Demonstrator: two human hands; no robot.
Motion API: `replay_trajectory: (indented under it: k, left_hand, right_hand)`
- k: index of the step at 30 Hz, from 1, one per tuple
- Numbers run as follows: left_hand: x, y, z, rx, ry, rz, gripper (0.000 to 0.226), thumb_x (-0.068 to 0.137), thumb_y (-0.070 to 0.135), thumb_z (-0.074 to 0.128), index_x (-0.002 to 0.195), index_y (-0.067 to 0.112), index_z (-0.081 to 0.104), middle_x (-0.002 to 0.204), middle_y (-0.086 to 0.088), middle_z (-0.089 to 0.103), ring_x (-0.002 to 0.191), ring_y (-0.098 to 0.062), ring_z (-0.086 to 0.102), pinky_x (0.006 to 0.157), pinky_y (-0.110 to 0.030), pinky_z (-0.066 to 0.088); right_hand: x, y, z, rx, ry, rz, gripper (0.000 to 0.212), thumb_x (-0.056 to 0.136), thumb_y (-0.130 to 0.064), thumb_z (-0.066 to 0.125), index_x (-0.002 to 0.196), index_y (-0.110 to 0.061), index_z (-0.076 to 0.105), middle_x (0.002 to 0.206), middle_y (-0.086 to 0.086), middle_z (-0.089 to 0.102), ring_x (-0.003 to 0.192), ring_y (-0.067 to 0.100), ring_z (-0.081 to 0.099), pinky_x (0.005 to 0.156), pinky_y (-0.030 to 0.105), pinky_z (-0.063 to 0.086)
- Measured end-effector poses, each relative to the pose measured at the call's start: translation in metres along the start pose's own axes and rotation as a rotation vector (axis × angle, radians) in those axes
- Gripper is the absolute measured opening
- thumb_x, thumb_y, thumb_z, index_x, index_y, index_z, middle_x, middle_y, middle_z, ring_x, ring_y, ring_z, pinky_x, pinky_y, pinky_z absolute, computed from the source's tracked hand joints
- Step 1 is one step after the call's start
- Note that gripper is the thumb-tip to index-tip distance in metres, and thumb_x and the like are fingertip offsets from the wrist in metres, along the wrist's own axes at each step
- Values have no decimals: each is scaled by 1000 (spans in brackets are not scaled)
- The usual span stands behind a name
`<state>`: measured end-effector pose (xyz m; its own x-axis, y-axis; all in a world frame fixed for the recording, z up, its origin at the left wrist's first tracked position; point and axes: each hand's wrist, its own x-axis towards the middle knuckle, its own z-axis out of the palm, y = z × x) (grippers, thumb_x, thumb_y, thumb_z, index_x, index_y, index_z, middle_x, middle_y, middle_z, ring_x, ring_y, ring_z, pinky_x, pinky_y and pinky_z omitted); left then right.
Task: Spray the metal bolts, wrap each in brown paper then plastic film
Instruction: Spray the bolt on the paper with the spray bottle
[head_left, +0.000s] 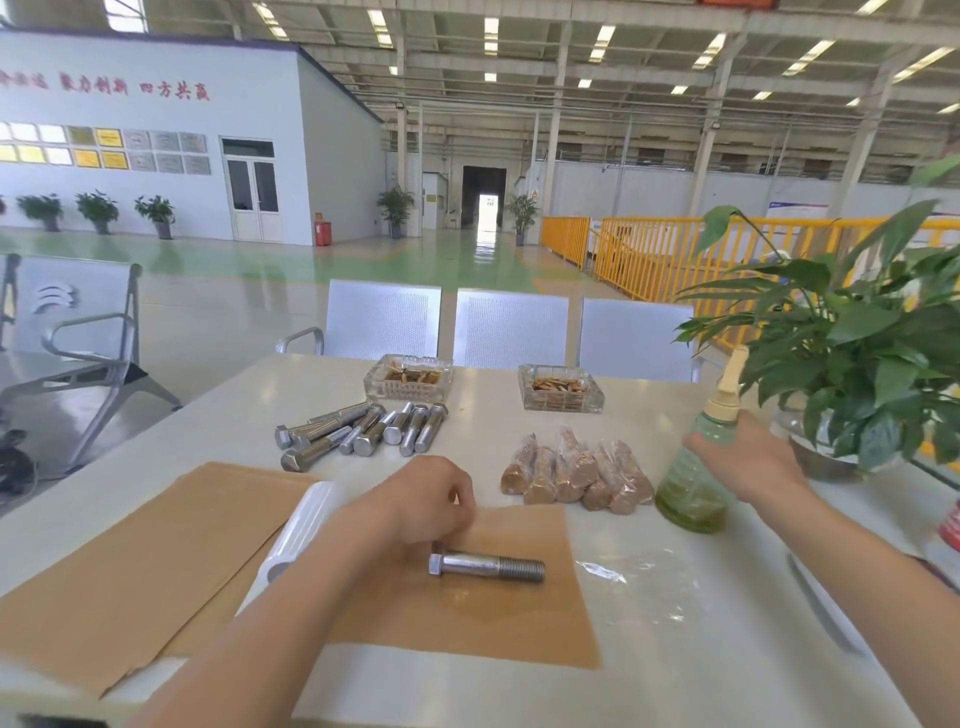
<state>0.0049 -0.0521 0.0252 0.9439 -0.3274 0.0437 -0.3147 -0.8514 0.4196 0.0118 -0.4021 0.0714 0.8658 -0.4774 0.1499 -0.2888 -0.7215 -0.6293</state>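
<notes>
Red Chinese characters run along the white wall at the far left; the last four read 四方共赢, the rest are too blurred to read. Nothing on the worktop (675, 649) carries a legible label.

Take the single bolt (487, 566) as your landmark. It is bare, dull-silver steel with a hexagonal head at its left end, a smooth shank and a threaded right end, and it lies flat on a matte brown paper sheet (467, 618). Your left hand (426, 501) is just behind its head, fingers curled downward; their tips are hidden, so you cannot tell whether that grip touches or pinches anything.

Right of the bolt and farther back, your right hand (748, 462) has its grip wrapped round the spray bottle (693, 478), translucent green plastic with a cream nozzle and yellowish-green liquid low inside, its base on the worktop. Between bolt and bottle, farther back, lies a cluster of wrapped bolts (576, 473), brown paper under glossy crinkled film. A clear, wrinkled piece of plastic film (618, 571) lies flat just right of the bolt.

Left of the bolt rests a white roll of film (301, 530), and beyond it more brown paper sheets (140, 561). Behind the bolt, a heap of unwrapped bolts (358, 428); farther back, two glass ashtrays (408, 376).
</notes>
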Motion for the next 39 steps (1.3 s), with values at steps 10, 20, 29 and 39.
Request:
replay_trajectory:
  k: [10, 20, 29, 39]
  left_hand:
    - [-51, 14, -24, 267, 139, 267, 8, 90, 34, 63, 92, 40, 67, 87, 20, 56, 84, -1, 56, 65, -17, 42]
    - [-90, 27, -2, 498, 230, 412, 18, 85, 26, 63, 99, 36, 59, 91, 13, 52, 83, -12, 59, 62, -26, 34]
    - [-95, 18, 11, 482, 209, 423, 17, 92, 43, 44, 97, 33, 57, 91, 10, 51, 91, -15, 55, 77, -29, 42]
    - [-63, 9, -4, 194, 37, 111, 23, 82, 49, 63, 105, 43, 65, 97, 21, 58, 96, -4, 58, 76, -26, 43]
  right_hand:
    - [-93, 9, 6, 91, 60, -302, 17, 93, -34, 61, 107, -37, 69, 109, -14, 71, 98, 8, 62, 83, 30, 46]
    - [-131, -60, 55, -21, -428, -723, 12, 87, -33, 67, 92, -41, 73, 81, -20, 69, 80, -4, 58, 68, 18, 44]
    - [-127, -57, 83, -248, -549, -845, 34, 78, -60, 56, 106, -42, 61, 101, -16, 64, 92, 2, 55, 71, 28, 43]
    - [-134, -52, 84, -356, -461, -991, 25, 88, -39, 61, 112, -37, 53, 108, -12, 59, 106, 16, 54, 86, 37, 46]
